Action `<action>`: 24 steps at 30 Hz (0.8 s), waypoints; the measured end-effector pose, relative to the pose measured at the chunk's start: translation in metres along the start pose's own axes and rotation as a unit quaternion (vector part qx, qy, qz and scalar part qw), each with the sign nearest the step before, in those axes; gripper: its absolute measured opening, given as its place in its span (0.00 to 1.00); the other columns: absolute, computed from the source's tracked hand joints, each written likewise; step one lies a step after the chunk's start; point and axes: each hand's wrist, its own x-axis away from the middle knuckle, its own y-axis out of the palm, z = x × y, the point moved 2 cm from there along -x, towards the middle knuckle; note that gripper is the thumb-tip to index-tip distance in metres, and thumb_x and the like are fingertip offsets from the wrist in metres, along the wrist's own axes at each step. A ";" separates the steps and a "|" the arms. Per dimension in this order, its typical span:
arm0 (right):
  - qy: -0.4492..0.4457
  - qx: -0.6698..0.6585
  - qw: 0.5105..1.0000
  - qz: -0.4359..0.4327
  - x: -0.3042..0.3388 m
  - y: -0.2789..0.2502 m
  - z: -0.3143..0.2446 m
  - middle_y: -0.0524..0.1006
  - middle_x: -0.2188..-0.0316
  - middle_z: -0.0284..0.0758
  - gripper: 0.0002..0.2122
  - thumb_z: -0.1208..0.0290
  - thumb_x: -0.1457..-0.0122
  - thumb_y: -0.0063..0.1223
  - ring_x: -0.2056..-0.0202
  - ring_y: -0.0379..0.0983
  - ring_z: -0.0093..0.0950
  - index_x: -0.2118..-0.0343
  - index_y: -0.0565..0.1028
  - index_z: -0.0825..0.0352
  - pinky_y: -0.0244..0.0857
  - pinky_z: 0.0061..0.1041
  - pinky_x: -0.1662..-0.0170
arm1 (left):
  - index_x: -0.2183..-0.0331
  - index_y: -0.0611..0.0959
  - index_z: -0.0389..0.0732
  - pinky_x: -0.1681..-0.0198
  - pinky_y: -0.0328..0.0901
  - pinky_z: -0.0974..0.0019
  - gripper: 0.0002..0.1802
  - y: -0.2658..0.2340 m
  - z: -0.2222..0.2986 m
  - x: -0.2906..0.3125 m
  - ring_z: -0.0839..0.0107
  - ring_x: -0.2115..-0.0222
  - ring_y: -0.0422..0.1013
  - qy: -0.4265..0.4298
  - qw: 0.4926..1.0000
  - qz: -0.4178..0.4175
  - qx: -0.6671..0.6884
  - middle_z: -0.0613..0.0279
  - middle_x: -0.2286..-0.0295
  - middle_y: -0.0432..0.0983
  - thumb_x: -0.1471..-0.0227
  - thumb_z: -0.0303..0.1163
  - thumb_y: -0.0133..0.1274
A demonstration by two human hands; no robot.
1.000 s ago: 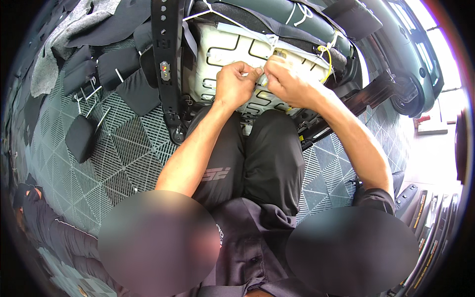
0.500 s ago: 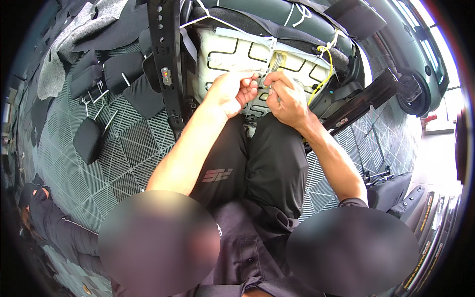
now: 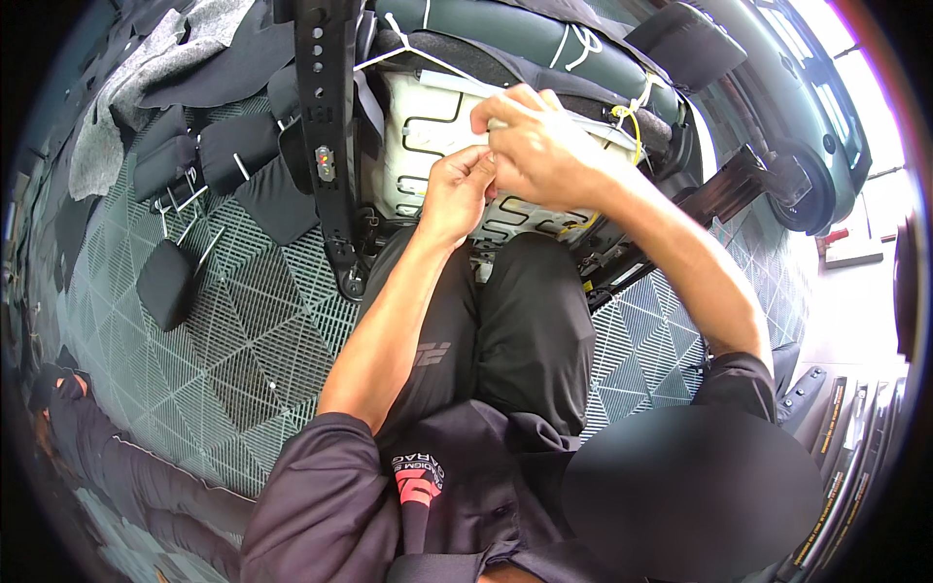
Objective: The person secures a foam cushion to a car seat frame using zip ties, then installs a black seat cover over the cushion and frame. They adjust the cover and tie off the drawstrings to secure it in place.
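In front of me is an upturned car seat, its pale foam (image 3: 413,136) crossed by dark bent spring wires (image 3: 428,107). White cord (image 3: 442,68) stretches over the seat's upper edge and runs down behind my fingers. My right hand (image 3: 544,146) is closed and raised over the foam, a bit of white showing at its fingertips. Just below and left of it, my left hand (image 3: 457,189) pinches thumb to fingers, touching the right one. The cord between them is mostly hidden. A yellow cable (image 3: 636,136) hangs at the seat's right side.
A perforated black metal rail (image 3: 321,126) rises left of the seat; another rail (image 3: 719,199) slants off at right. Black headrests (image 3: 167,282) lie on the grid-tiled floor (image 3: 253,340) at left. Beyond stands a dark green car panel (image 3: 812,107). Another person's leg (image 3: 146,476) shows at lower left.
My right hand has moved left and up over the foam and turned, back of the hand showing. My left hand has shifted slightly lower, and the two hands now touch. My view has shifted slightly.
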 end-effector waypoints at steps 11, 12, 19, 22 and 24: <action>-0.033 -0.013 0.999 -0.017 0.002 -0.003 0.015 0.75 0.55 0.36 0.07 0.74 0.42 0.56 0.50 0.69 0.35 0.62 0.78 0.70 0.61 0.35 0.48 | 0.64 0.83 0.32 0.64 0.69 0.73 0.13 0.009 -0.008 0.005 0.79 0.71 0.72 0.028 0.995 0.081 0.046 0.67 0.75 0.76 0.34 0.33 0.51; -0.045 0.000 0.999 -0.013 0.006 -0.003 0.014 0.76 0.55 0.35 0.07 0.74 0.42 0.56 0.50 0.69 0.34 0.61 0.78 0.69 0.61 0.35 0.49 | 0.63 0.83 0.33 0.64 0.70 0.73 0.13 0.012 -0.008 0.005 0.79 0.71 0.72 0.029 0.994 0.097 0.052 0.69 0.75 0.75 0.34 0.33 0.50; -0.070 0.106 0.987 -0.102 -0.005 -0.006 0.021 0.77 0.55 0.29 0.06 0.69 0.49 0.59 0.52 0.70 0.28 0.70 0.81 0.64 0.61 0.30 0.53 | 0.64 0.82 0.32 0.64 0.68 0.74 0.14 0.013 0.003 0.005 0.79 0.71 0.72 0.027 0.983 0.127 -0.127 0.68 0.75 0.76 0.34 0.33 0.50; -0.120 0.104 0.984 -0.085 -0.011 0.000 0.022 0.76 0.56 0.27 0.07 0.66 0.51 0.61 0.54 0.69 0.27 0.72 0.80 0.63 0.61 0.29 0.54 | 0.66 0.82 0.32 0.65 0.68 0.74 0.14 0.004 0.006 0.003 0.79 0.72 0.72 0.016 0.981 0.106 -0.164 0.67 0.75 0.77 0.34 0.33 0.50; -0.187 0.095 0.978 -0.007 -0.008 0.006 0.027 0.76 0.57 0.26 0.08 0.64 0.53 0.62 0.56 0.69 0.26 0.74 0.79 0.63 0.61 0.29 0.55 | 0.68 0.82 0.33 0.66 0.68 0.74 0.14 -0.001 0.010 0.000 0.79 0.73 0.72 0.007 0.985 0.066 -0.157 0.66 0.75 0.78 0.34 0.33 0.50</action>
